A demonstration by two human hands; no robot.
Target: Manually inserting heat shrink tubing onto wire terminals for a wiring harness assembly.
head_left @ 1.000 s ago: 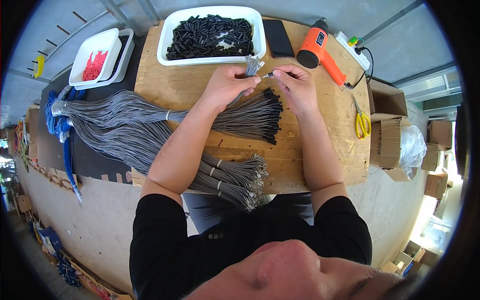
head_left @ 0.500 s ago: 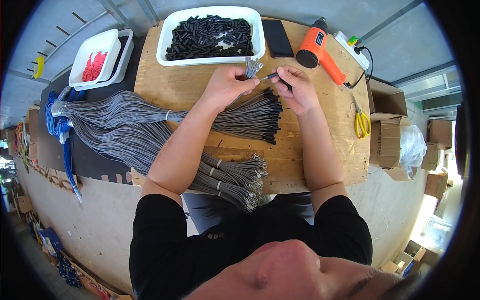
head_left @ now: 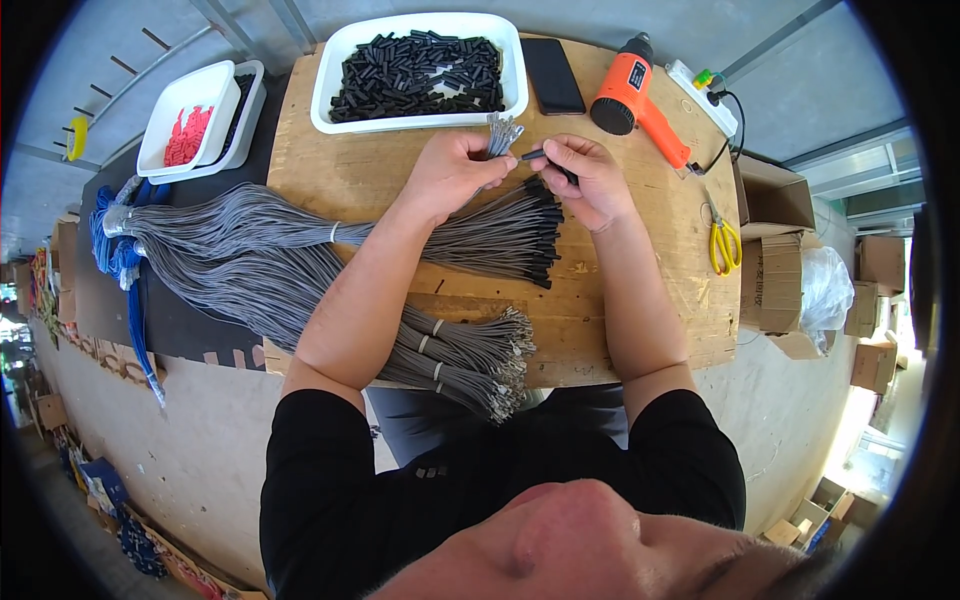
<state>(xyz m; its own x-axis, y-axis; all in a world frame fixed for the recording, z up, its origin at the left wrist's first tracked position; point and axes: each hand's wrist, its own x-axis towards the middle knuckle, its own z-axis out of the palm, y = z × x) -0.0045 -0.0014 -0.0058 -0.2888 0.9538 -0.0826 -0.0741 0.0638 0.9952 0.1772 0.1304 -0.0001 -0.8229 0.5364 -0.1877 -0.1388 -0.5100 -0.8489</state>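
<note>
My left hand (head_left: 452,177) is closed round a small bunch of grey cables (head_left: 502,136), whose bare ends stick up past the fingers. Just to its right, my right hand (head_left: 588,178) pinches short black sleeves (head_left: 535,155), one pointing toward the left fingertips. Below the hands lies a fan of grey cables whose ends carry black sleeves (head_left: 540,235). Nearer to me rest tied bundles with bare silvery ends (head_left: 510,365). The long grey cable bundle (head_left: 240,225) runs off to the left.
A white tub (head_left: 320,100) of loose black sleeves stands at the back, beside a black phone (head_left: 553,77). Farther right are an orange heat gun (head_left: 630,95), a power strip (head_left: 705,100) and yellow-handled scissors (head_left: 724,245). Another tub (head_left: 152,150) with red pieces sits at the left.
My right hand has shifted slightly left, and its black sleeve now points closer to the left fingertips. My left hand keeps its hold on the grey cables.
</note>
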